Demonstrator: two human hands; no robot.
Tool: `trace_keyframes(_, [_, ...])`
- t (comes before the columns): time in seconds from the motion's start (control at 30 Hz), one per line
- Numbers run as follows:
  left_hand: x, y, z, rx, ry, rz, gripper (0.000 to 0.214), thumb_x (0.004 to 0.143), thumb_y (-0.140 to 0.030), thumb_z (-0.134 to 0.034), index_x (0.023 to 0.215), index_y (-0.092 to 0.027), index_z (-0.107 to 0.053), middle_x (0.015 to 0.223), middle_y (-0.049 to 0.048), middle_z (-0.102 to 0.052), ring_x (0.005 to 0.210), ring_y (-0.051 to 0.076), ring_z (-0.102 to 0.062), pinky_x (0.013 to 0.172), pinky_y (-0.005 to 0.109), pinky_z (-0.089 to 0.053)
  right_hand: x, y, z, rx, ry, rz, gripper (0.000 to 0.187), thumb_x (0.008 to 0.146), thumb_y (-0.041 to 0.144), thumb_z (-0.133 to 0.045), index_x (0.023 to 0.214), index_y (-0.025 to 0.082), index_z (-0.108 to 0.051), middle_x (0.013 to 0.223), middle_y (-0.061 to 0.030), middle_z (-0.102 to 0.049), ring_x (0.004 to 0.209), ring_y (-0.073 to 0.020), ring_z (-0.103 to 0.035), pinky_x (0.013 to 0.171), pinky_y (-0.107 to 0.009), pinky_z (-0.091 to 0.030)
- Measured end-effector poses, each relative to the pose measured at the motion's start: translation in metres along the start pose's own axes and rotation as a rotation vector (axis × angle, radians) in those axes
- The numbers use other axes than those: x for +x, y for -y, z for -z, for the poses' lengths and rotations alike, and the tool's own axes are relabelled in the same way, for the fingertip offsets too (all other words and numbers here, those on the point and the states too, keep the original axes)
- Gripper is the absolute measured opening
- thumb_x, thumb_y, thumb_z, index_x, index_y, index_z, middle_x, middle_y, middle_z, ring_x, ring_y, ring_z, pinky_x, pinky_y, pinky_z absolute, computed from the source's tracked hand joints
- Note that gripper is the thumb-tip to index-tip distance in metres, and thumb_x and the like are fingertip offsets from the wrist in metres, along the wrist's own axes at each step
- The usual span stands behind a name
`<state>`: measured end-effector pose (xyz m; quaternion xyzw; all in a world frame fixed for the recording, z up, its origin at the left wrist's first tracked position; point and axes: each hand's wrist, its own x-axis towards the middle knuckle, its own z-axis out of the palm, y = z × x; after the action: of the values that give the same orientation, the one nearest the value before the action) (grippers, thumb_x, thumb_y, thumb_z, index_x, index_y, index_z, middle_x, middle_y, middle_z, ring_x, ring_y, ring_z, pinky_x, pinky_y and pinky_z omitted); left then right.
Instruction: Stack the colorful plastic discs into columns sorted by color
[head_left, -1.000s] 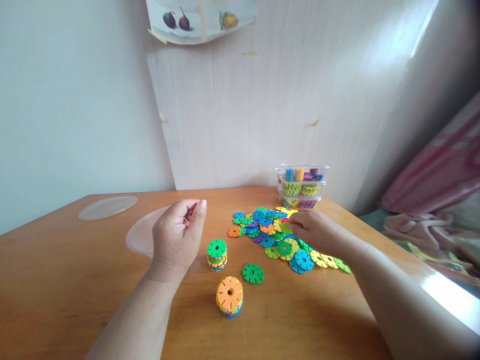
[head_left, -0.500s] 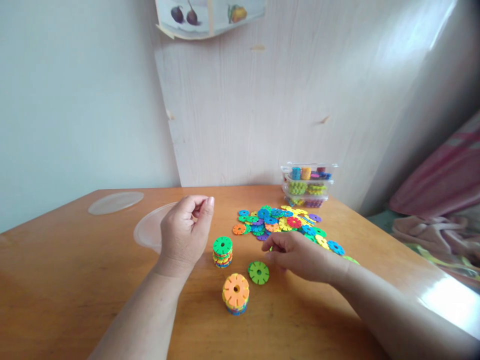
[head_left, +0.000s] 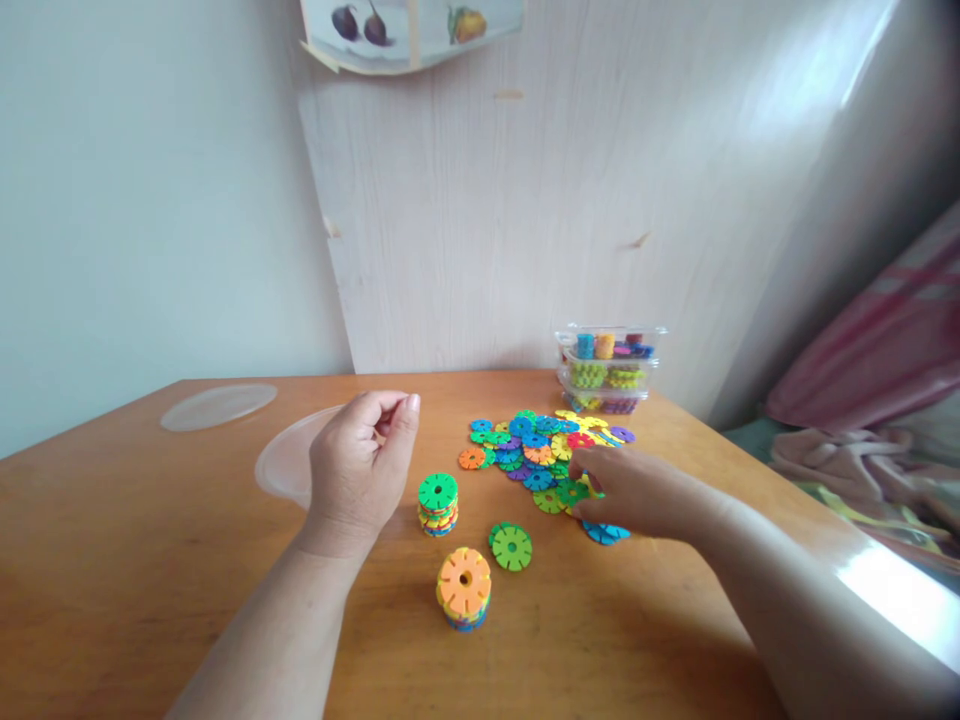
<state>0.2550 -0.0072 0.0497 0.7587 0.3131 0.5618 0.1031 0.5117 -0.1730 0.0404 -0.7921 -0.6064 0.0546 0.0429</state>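
My left hand [head_left: 358,473] hovers over the wooden table [head_left: 135,560] with its fingers curled in and thumb on forefinger; nothing shows in it. Just right of it stands a short stack of toothed plastic discs with a green top [head_left: 438,503]. Nearer me is a second stack topped orange [head_left: 464,588]. Two green discs [head_left: 511,546] lie overlapped between them. My right hand [head_left: 634,492] rests on the near edge of a loose pile of coloured discs [head_left: 536,448], fingers curled down onto the discs; what they pinch is hidden.
Stacked clear boxes [head_left: 609,368] filled with sorted discs stand at the back right by a pale wooden board [head_left: 525,200]. Two clear round lids, one far [head_left: 219,406] and one nearer [head_left: 283,468], lie at the left. Pink bedding [head_left: 862,450] lies beyond the table's right edge.
My right hand came from the pile to the lone green disc, then went back to the pile; a second green disc now lies on the first. My left hand barely moved.
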Motion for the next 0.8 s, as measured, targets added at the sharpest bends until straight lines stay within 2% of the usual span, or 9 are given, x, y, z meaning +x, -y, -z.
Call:
trace_keyframes(0.2, [0.000, 0.000, -0.001, -0.013, 0.010, 0.004, 0.023, 0.089, -0.041, -0.057, 0.086, -0.020, -0.067, 0.072, -0.0006, -0.067, 0.066, 0.012, -0.060, 0.066, 0.024, -0.046, 0.004, 0.001, 0.001, -0.021, -0.067, 0.044, 0.017, 0.075, 0.030, -0.062, 0.089, 0.021, -0.062, 0.086, -0.0039, -0.065, 0.071, -0.0172, -0.055, 0.056, -0.027, -0.029])
trace_keyframes(0.27, [0.000, 0.000, 0.000, -0.007, 0.008, 0.006, 0.024, 0.089, -0.042, -0.057, 0.086, -0.021, -0.067, 0.071, -0.0008, -0.067, 0.066, 0.012, -0.060, 0.065, 0.025, -0.046, 0.005, 0.004, 0.002, 0.004, -0.152, 0.093, 0.008, 0.078, 0.025, -0.057, 0.082, 0.020, -0.062, 0.079, -0.0030, -0.063, 0.070, -0.0163, -0.054, 0.058, -0.027, -0.030])
trace_keyframes(0.33, [0.000, 0.000, 0.000, 0.000, 0.005, 0.010, 0.024, 0.088, -0.042, -0.057, 0.086, -0.021, -0.067, 0.071, -0.0008, -0.066, 0.065, 0.012, -0.060, 0.065, 0.024, -0.046, 0.005, 0.011, 0.001, 0.072, -0.264, 0.148, 0.009, 0.081, 0.022, -0.053, 0.076, 0.020, -0.061, 0.077, -0.0025, -0.062, 0.071, -0.0154, -0.054, 0.061, -0.027, -0.033])
trace_keyframes(0.4, [0.000, 0.001, 0.000, 0.006, 0.005, 0.015, 0.024, 0.088, -0.042, -0.057, 0.086, -0.021, -0.067, 0.070, -0.0007, -0.066, 0.065, 0.012, -0.060, 0.064, 0.024, -0.046, 0.004, 0.021, -0.003, 0.215, -0.304, 0.168, 0.013, 0.084, 0.023, -0.051, 0.075, 0.020, -0.059, 0.075, -0.0012, -0.061, 0.068, -0.0140, -0.053, 0.060, -0.026, -0.035])
trace_keyframes(0.43, [0.000, 0.001, 0.000, 0.008, 0.004, 0.018, 0.024, 0.088, -0.042, -0.057, 0.086, -0.021, -0.067, 0.070, -0.0007, -0.066, 0.065, 0.012, -0.060, 0.064, 0.024, -0.046, 0.002, 0.027, -0.005, 0.318, -0.268, 0.168, 0.013, 0.085, 0.024, -0.050, 0.076, 0.020, -0.058, 0.073, -0.0004, -0.061, 0.066, -0.0134, -0.053, 0.058, -0.025, -0.036])
trace_keyframes(0.53, [0.000, 0.001, 0.000, -0.008, 0.010, 0.019, 0.024, 0.088, -0.042, -0.057, 0.086, -0.020, -0.067, 0.070, -0.0006, -0.066, 0.065, 0.012, -0.059, 0.064, 0.024, -0.046, -0.001, 0.043, -0.013, 0.605, -0.027, 0.150, 0.010, 0.085, 0.024, -0.051, 0.081, 0.021, -0.060, 0.071, 0.0011, -0.063, 0.063, -0.0123, -0.055, 0.053, -0.023, -0.038])
trace_keyframes(0.6, [0.000, 0.001, 0.000, -0.018, 0.013, 0.014, 0.024, 0.089, -0.042, -0.057, 0.086, -0.020, -0.067, 0.070, -0.0006, -0.066, 0.065, 0.012, -0.060, 0.064, 0.024, -0.046, -0.002, 0.050, -0.018, 0.677, 0.098, 0.116, 0.010, 0.084, 0.024, -0.052, 0.083, 0.020, -0.062, 0.069, 0.0013, -0.064, 0.060, -0.0123, -0.056, 0.051, -0.022, -0.039])
trace_keyframes(0.67, [0.000, 0.001, 0.000, -0.011, 0.010, 0.003, 0.024, 0.088, -0.041, -0.057, 0.085, -0.020, -0.067, 0.070, -0.0006, -0.066, 0.064, 0.012, -0.060, 0.064, 0.024, -0.046, -0.001, 0.054, -0.021, 0.660, 0.134, 0.106, 0.012, 0.084, 0.026, -0.054, 0.084, 0.020, -0.064, 0.068, 0.0013, -0.064, 0.059, -0.0122, -0.055, 0.051, -0.023, -0.038])
trace_keyframes(0.8, [0.001, 0.001, 0.000, 0.001, -0.003, -0.018, 0.023, 0.088, -0.040, -0.058, 0.085, -0.020, -0.067, 0.069, -0.0008, -0.066, 0.064, 0.012, -0.059, 0.063, 0.024, -0.046, -0.001, 0.052, -0.022, 0.544, 0.083, 0.190, 0.019, 0.082, 0.033, -0.062, 0.096, 0.021, -0.068, 0.074, 0.0009, -0.064, 0.064, -0.0132, -0.055, 0.055, -0.025, -0.039])
